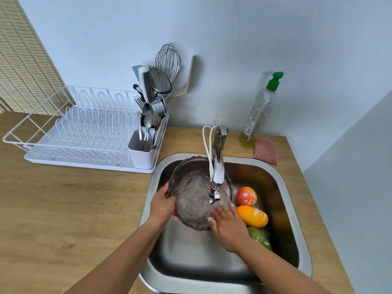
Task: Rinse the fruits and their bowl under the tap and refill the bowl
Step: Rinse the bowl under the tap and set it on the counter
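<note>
A translucent smoky-brown bowl (194,194) with a scalloped rim is tilted inside the steel sink (292,209), right under the chrome tap (218,166). My left hand (162,205) grips the bowl's left rim. My right hand (228,227) lies flat against the bowl's lower right inside edge, fingers spread. Three fruits lie at the sink's right side: a red-orange one (246,196), an orange one (252,216) and a green one (259,238) partly hidden by my right forearm.
A white dish rack (78,132) with a cutlery caddy and utensils stands on the wooden counter (63,209) left of the sink. A green-capped soap bottle (259,111) and a pink sponge cloth (266,150) sit behind the sink at right. The wall is close behind.
</note>
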Available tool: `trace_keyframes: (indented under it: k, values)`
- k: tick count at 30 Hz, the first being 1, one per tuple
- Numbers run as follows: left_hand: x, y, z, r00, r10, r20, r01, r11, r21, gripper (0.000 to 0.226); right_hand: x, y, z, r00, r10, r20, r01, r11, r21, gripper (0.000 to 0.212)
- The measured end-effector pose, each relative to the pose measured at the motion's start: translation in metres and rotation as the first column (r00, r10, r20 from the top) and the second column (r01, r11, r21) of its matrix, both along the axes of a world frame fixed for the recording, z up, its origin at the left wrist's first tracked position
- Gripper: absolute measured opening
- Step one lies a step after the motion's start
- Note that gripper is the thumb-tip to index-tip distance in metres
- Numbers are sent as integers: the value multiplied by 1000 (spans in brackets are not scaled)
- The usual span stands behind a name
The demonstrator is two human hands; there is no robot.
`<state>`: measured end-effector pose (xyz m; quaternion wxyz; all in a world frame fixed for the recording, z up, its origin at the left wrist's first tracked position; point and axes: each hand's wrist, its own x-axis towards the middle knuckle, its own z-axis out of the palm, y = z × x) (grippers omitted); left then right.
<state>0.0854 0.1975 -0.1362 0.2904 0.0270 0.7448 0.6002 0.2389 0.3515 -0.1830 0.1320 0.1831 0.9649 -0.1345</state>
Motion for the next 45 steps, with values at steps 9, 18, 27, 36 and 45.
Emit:
trace_keyframes:
  k: [9, 18, 27, 36, 45]
  values:
    - [2, -1, 13, 995, 30, 94, -27, 999, -25, 47, -13, -11, 13, 997, 77, -12, -78, 996, -51, 108]
    - [18, 5, 8, 927, -77, 367, 93, 995, -26, 56, -57, -8, 30, 991, 32, 127, -25, 998, -59, 106]
    - [0, 5, 11, 973, -59, 224, 79, 993, -84, 54, -7, 6, 20, 971, 228, 77, -196, 935, -297, 50]
    - [6, -1, 1, 932, -88, 352, 128, 987, -93, 46, 12, 60, 23, 938, -226, -263, 260, 961, 99, 51]
    - [21, 11, -7, 854, -67, 515, 72, 997, 10, 55, 7, 69, 46, 621, -768, -155, 607, 597, -525, 34]
